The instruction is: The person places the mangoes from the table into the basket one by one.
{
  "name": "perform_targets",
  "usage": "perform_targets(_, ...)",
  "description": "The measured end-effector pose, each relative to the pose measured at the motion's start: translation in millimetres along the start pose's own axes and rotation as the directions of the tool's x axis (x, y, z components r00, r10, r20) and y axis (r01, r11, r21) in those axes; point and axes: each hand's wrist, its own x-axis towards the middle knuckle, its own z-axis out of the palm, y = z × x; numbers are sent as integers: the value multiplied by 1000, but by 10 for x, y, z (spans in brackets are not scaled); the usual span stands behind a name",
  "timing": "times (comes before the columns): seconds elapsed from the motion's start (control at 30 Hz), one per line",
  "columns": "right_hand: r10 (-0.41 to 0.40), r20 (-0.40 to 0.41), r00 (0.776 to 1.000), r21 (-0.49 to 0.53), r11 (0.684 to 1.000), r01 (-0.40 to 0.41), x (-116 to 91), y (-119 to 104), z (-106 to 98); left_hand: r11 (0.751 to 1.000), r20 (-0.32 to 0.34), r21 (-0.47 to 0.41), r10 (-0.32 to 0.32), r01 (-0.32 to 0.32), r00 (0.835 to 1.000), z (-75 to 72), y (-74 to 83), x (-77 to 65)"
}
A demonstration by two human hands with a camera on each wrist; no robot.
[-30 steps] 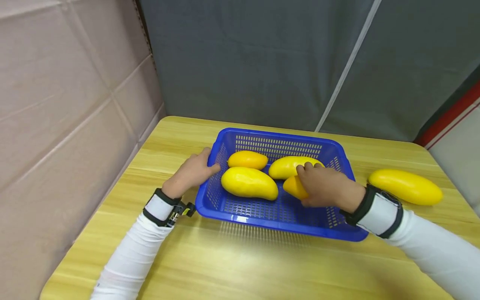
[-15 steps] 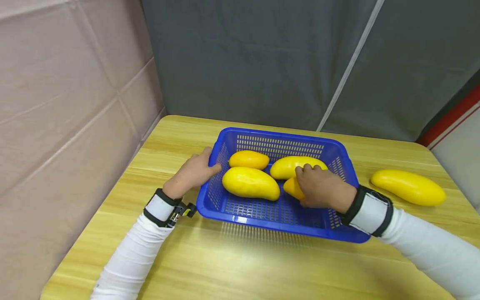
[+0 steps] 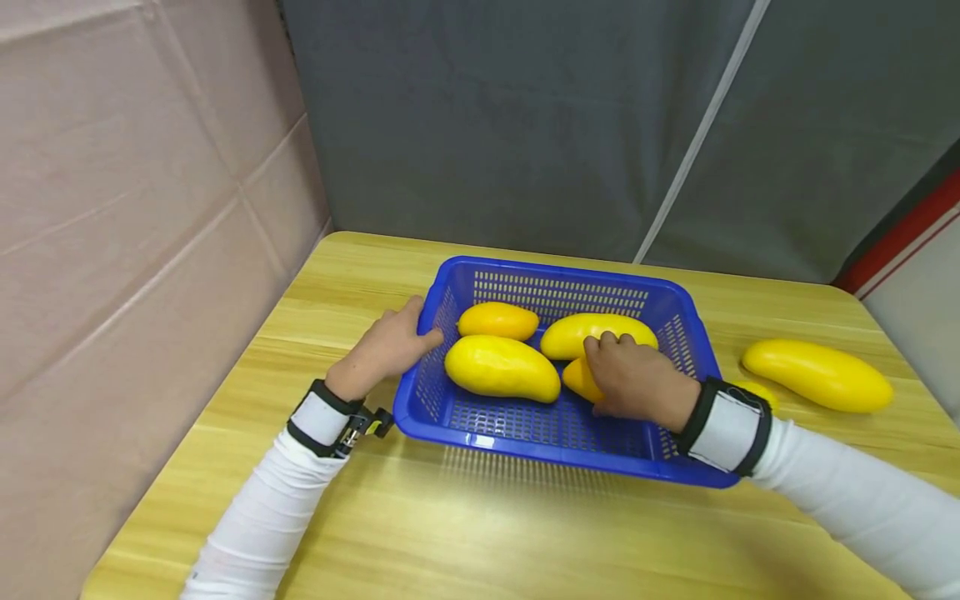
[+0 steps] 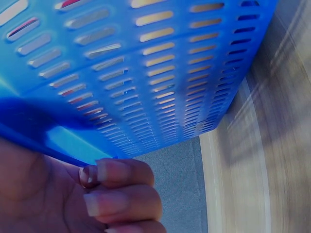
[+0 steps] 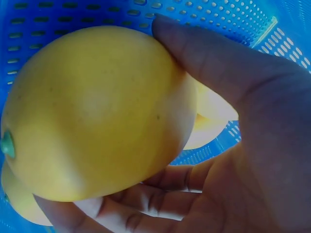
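Note:
A blue plastic basket [image 3: 517,452] with slotted walls stands on the table. My left hand [image 3: 384,348] grips its left rim, thumb over the edge; in the left wrist view the curled fingers [image 4: 129,199] lie under the rim. Inside the basket my right hand [image 3: 637,379] holds an orange-yellow mango [image 3: 579,381], mostly covered from above. In the right wrist view, thumb and fingers wrap this mango [image 5: 97,111], its green stem end facing left. Around it in the basket lie a large yellow mango [image 3: 501,367], a smaller orange one [image 3: 497,320] and a long yellow one [image 3: 573,333].
Right of the basket, a long yellow mango [image 3: 817,374] lies on the wooden table [image 3: 480,533]. Another yellow fruit [image 3: 759,395] shows partly behind my right wrist. A grey curtain [image 3: 480,125] hangs behind, and a pinkish padded wall [image 3: 135,208] runs along the left.
My right hand has shifted slightly left with the mango, and a yellow fruit now shows beside the wrist. The left hand keeps its hold on the rim.

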Motion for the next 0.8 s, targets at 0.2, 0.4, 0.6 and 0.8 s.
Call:
perform_targets(0.2,-7,2,1000,-9,1000,7,14,-17,43,1000,12,-24,-6,6,1000,13,12,6)
perform_targets(0.4,-19,-4,1000,-9,1000,19,7,-7,62,1000,7,-26,5,-5,1000,7,24,-1)
perform_targets(0.6,-23,-50,998,-14,1000,22,-19,-3,85,999,11,-45,-8,9,1000,9,13,-3)
perform_targets(0.8,-13,-53,998,-7,1000,12,-31,-11,99,999,9,-38,-7,8,1000,16,-1,5)
